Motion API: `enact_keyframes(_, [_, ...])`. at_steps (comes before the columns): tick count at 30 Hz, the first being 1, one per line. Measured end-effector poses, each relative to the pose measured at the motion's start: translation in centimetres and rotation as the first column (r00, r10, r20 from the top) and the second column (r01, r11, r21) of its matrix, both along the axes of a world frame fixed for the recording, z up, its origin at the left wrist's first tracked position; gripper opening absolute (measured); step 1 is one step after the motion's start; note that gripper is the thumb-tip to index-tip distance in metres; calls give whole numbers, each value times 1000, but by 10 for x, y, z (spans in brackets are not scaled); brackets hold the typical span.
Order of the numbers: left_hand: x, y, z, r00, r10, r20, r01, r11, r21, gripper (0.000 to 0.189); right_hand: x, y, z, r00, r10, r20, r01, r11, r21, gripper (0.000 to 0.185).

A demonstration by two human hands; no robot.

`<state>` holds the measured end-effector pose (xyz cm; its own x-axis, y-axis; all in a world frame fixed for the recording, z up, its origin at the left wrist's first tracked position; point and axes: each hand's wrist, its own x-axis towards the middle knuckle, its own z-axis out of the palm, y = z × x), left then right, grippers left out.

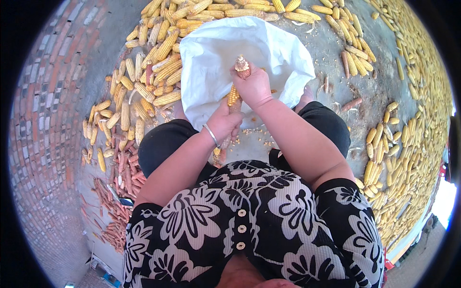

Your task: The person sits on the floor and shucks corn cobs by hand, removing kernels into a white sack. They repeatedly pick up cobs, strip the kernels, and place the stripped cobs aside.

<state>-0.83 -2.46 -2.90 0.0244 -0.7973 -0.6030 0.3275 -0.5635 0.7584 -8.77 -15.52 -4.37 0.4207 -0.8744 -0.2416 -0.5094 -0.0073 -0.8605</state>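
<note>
My right hand (254, 85) is closed around a partly shelled ear of corn (233, 96). The ear's upper end shows bare reddish cob, and yellow kernels remain lower down. Just below and to the left, my left hand (225, 120), with a bangle at the wrist, grips what looks like a stripped corn cob (225, 142). Its pale lower end sticks out beneath my fingers, and its upper part meets the ear. Both hands are over the near side of an open white sack (201, 68), spread between my legs. My hands hide part of its inside.
Yellow corn ears (167, 68) are heaped left of and beyond the sack. Bare reddish cobs (124, 169) lie at left near a phone-like object (126, 202). A large corn pile (414, 154) spreads along the right. A brick wall (50, 108) rises at left. Loose kernels (257, 138) dot the floor.
</note>
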Motion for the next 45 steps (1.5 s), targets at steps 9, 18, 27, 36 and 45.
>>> enact_keyframes(9, [3, 2, -14, 954, 22, 299, -16, 1000, -20, 37, -5, -19, 19, 924, 63, 378, -253, 840, 481, 29])
enact_keyframes(18, [1, 7, -29, 891, -31, 453, 95, 988, -118, 49, 4, -3, 3, 992, -5, 128, -10, 993, 121, 18])
enact_keyframes(27, [10, 5, 18, 981, -15, -193, 12, 1000, -16, 40, 0, -3, 4, 966, -4, 259, -16, 997, 76, 10])
enact_keyframes(36, [22, 7, 9, 939, 10, -345, -22, 999, -31, 40, -11, -26, 32, 827, -38, 561, -380, 698, 607, 29])
enact_keyframes(45, [7, 8, -30, 668, 56, 742, 165, 961, -220, 54, -4, -12, 26, 935, 63, 348, -224, 867, 445, 24])
